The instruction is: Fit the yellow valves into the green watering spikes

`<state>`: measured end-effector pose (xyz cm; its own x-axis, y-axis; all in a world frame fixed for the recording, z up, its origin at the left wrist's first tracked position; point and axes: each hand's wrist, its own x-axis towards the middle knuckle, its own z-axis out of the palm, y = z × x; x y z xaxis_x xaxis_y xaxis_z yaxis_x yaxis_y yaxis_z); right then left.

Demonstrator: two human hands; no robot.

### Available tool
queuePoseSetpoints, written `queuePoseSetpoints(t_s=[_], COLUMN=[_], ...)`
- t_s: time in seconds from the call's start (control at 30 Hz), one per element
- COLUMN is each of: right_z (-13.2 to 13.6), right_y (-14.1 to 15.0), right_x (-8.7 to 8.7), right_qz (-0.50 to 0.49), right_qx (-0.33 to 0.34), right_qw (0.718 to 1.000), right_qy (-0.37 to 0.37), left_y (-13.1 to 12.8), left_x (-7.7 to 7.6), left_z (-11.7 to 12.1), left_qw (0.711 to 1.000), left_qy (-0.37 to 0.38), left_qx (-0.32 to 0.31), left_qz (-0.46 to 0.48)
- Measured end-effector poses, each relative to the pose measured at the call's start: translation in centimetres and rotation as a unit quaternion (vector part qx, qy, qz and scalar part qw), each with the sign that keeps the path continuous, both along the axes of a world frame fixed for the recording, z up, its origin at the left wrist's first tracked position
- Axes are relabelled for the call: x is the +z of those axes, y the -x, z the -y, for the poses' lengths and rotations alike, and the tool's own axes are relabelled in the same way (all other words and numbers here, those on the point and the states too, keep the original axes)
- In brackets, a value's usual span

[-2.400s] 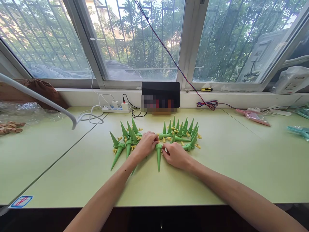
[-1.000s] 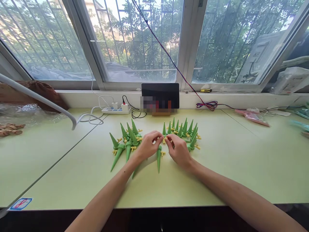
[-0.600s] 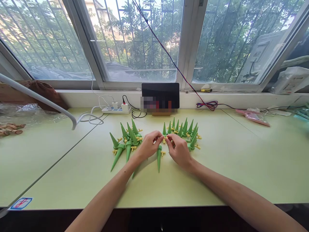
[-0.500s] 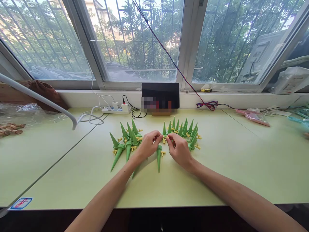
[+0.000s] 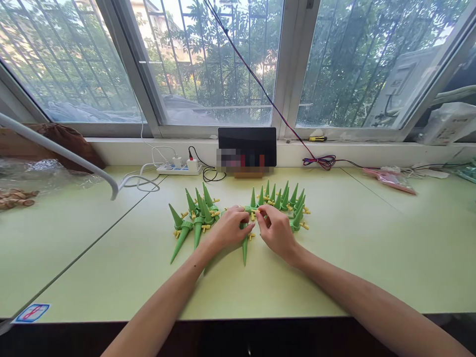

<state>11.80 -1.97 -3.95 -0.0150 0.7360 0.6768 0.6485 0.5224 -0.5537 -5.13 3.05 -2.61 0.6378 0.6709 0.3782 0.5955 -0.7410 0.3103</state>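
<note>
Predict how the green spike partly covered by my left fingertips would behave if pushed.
The green spike looks like smooth molded plastic, so it's probably stiff and light. Its tapering shape suggests it may swing in an arc, though the yellow T-shaped fitting beside it might limit rolling.

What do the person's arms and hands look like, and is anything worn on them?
The left hand and right hand show no gloves, rings or watch. The left forearm and right forearm are bare, with no sleeves in view. A small spot marks the left one.
</note>
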Motion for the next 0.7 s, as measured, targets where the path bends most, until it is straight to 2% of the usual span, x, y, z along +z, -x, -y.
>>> queuePoseSetpoints(t_s=[0.3, 0.7], right_z=[-0.04, -0.03], right_y=[0.03, 0.03], right_x=[-0.06, -0.07], right_qz=[-0.001, -0.006], right_qx=[0.002, -0.003], right_qw=[1.000, 1.000], right_qy=[0.001, 0.008], left_y=[-0.08, -0.42], left_x=[-0.01, 0.77], left_z=[0.07, 0.12], left_qw=[0.999, 0.995], left_qy=[0.009, 0.005], left_qx=[-0.022, 0.021], left_qz=[0.021, 0.096])
